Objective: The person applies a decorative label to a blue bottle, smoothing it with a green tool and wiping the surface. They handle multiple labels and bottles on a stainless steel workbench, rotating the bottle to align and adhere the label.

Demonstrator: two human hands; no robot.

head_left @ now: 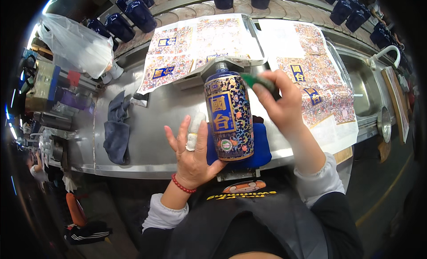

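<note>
A dark blue bottle (pixel 230 121), covered in a colourful floral pattern with gold-framed panels, lies tilted with its neck pointing away from me. Beneath its lower end is a folded blue cloth pad (pixel 262 145). My left hand (pixel 193 156) is at the bottle's lower left side, fingers spread, the thumb at its bottom edge. One of its fingers wears a white wrap (pixel 194 133), and a red bead bracelet circles the wrist. In my right hand (pixel 284 101) is a small green tool (pixel 262 84), its tip close to the bottle's upper right side; its exact kind is unclear.
Printed floral sheets (pixel 178 58) lie behind the bottle, and more sheets (pixel 311 81) spread to the right. A dark grey cloth (pixel 117 134) rests on the metal table at left. Blue bottles (pixel 140 15) line the far side. A sink (pixel 362 85) is at right.
</note>
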